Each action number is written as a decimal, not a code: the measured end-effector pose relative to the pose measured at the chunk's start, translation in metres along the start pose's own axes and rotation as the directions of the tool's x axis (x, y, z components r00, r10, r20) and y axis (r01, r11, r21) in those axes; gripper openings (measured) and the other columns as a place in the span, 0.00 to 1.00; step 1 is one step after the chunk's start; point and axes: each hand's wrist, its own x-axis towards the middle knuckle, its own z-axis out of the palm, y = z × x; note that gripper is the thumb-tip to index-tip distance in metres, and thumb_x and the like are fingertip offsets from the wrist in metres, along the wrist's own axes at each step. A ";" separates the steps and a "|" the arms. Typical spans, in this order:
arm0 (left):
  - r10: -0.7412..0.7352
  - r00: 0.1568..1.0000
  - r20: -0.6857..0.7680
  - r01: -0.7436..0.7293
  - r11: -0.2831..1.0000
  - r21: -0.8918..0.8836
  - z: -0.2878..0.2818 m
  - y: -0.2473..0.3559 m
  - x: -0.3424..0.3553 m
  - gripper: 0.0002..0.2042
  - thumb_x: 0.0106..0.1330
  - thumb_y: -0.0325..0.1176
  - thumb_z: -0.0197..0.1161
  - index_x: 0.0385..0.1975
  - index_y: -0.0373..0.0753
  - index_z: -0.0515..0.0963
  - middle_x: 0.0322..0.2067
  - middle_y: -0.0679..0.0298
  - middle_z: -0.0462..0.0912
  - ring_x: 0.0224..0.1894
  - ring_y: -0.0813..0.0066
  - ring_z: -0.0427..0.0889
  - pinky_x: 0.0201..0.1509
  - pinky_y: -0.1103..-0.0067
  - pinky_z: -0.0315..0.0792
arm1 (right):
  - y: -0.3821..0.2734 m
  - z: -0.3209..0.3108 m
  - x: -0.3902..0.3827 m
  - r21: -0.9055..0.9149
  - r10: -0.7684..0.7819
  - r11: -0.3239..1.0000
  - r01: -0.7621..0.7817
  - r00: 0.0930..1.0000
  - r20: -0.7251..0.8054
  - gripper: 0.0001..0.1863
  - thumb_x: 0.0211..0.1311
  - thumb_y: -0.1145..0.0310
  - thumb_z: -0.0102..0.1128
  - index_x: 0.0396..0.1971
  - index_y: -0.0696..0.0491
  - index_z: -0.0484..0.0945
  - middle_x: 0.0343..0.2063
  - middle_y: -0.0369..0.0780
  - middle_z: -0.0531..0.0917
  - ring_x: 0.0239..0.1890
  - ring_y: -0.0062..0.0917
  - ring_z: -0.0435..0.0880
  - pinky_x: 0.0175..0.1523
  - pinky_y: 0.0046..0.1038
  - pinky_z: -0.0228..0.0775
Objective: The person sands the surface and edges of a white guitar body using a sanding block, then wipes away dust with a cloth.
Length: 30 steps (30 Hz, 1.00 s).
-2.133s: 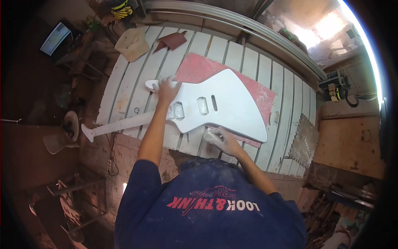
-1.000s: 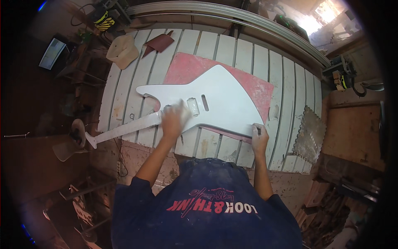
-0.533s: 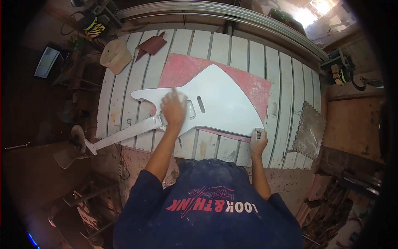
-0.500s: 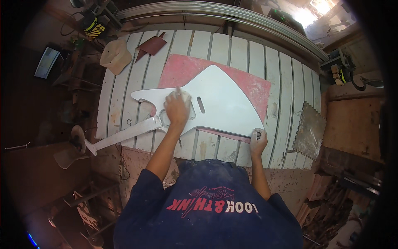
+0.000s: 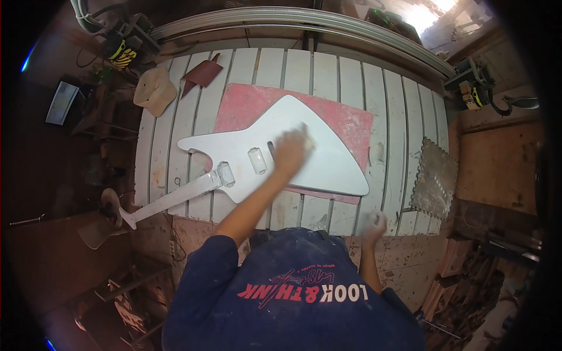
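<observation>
A white electric guitar (image 5: 328,158) with an angular body lies on a pink board (image 5: 240,105), its neck pointing to the lower left. Two pickup cavities and a slot show in its top. My left hand (image 5: 291,151), blurred by motion, is closed on a pale cloth (image 5: 309,143) and presses it to the middle of the body. Whether the cloth is a rag or a soft pad is hard to tell. Off the guitar, near the table's front edge, my right hand (image 5: 373,227) hangs with blurred fingers; nothing can be made out in it.
The slatted white table (image 5: 351,76) carries a beige cap (image 5: 154,90) and a curled brown sheet (image 5: 202,74) at the far left. A grey mat with toothed edges (image 5: 434,178) lies at the right. A metal rail (image 5: 293,17) crosses the back. The guitar's headstock overhangs the left front edge.
My left hand has slid the cloth rightward across the guitar body, uncovering the pickup cavities. My right hand has let go of the body's right corner and drawn back toward me.
</observation>
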 end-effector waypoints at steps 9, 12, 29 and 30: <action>-0.109 0.992 0.067 0.102 0.990 0.099 -0.011 0.016 -0.007 0.36 0.71 0.56 0.57 0.72 0.38 0.66 0.51 0.54 0.78 0.53 0.58 0.76 0.58 0.61 0.69 | 0.291 -0.028 -0.059 0.231 0.910 0.398 -0.888 0.351 -0.220 0.23 0.76 0.56 0.47 0.53 0.61 0.78 0.50 0.49 0.84 0.51 0.44 0.84 0.53 0.47 0.77; 0.123 0.986 0.111 -0.113 0.989 -0.100 0.013 0.045 -0.033 0.37 0.69 0.56 0.60 0.73 0.40 0.65 0.53 0.57 0.76 0.54 0.58 0.75 0.57 0.59 0.70 | 0.371 -0.018 -0.049 0.346 0.957 0.180 -0.921 0.245 0.155 0.27 0.77 0.52 0.45 0.59 0.59 0.77 0.53 0.48 0.83 0.54 0.45 0.84 0.55 0.49 0.78; -0.120 0.992 0.035 0.115 0.984 0.134 -0.009 -0.028 -0.025 0.39 0.67 0.57 0.63 0.73 0.39 0.64 0.51 0.53 0.79 0.52 0.53 0.76 0.57 0.58 0.70 | 0.360 0.041 0.022 0.834 0.854 -0.019 -0.551 0.425 0.300 0.29 0.76 0.48 0.46 0.62 0.56 0.74 0.58 0.47 0.81 0.58 0.44 0.82 0.58 0.49 0.77; -0.232 0.973 -0.003 0.231 0.966 0.117 -0.018 -0.047 -0.012 0.38 0.68 0.56 0.62 0.71 0.37 0.67 0.50 0.53 0.79 0.52 0.53 0.77 0.55 0.57 0.70 | 0.365 0.035 0.022 0.842 0.854 -0.023 -0.539 0.427 0.297 0.29 0.76 0.48 0.46 0.62 0.56 0.74 0.59 0.46 0.81 0.58 0.44 0.82 0.58 0.49 0.77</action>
